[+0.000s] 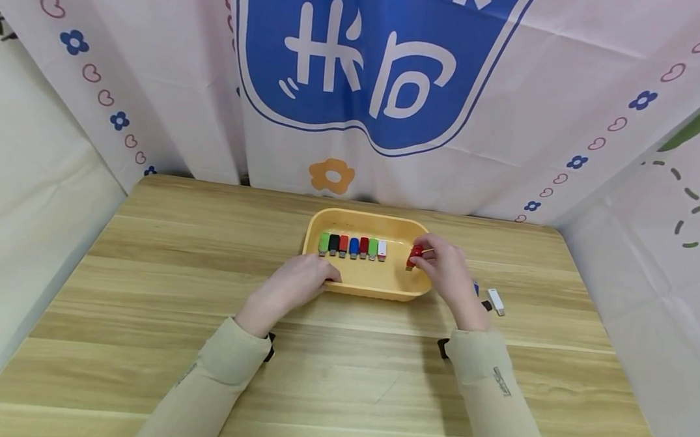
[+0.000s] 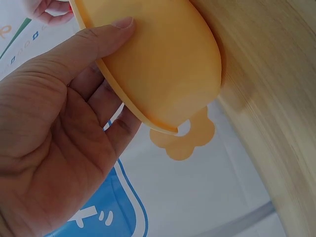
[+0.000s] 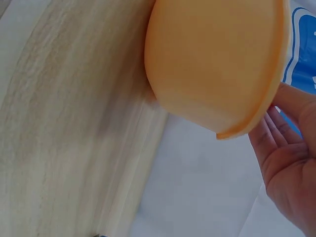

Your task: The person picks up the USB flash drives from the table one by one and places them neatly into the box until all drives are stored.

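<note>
Right hand (image 1: 450, 270) pinches red USB stick (image 1: 415, 255), long axis slightly tilted, right of stick row (image 1: 354, 247); left hand (image 1: 293, 284) grips tray (image 1: 376, 292).

A tray (image 1: 376, 292) sits near the far edge of the table (image 1: 349, 381), a hanging cloth (image 1: 282, 157) behind. Inside, seven USB sticks (image 1: 354, 248) line up from the left end past the middle. My left hand (image 1: 294, 284) is at the near rim, leftward; my right hand (image 1: 449, 268), with another stick (image 1: 414, 254), at the right end. Loose sticks (image 1: 495, 301) lie beyond the near right corner.
</note>
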Available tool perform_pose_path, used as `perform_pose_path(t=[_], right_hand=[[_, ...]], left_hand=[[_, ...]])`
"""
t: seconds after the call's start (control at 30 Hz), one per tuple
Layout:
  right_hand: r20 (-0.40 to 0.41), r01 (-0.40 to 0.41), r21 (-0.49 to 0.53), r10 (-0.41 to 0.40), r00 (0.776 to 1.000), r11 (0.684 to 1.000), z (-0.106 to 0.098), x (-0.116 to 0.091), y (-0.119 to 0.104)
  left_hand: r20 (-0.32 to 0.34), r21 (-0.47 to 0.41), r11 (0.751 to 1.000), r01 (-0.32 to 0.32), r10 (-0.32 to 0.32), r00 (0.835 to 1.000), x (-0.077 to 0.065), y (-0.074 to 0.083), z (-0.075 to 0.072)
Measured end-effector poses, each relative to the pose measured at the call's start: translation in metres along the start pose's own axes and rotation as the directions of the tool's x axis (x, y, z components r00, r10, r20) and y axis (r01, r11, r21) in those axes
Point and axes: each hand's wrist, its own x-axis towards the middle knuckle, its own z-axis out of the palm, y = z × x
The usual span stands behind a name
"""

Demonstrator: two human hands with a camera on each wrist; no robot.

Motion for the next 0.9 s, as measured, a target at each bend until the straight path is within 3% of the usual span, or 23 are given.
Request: perform_pose_path(t=[0.9], right_hand=[[0.118,0.002,-0.026,0.001,0.993,1.0,0.024,0.032,0.006]], left_hand=[[0.002,0.012,1.0,0.003,-0.003,1.0,0.0,0.002,0.0]])
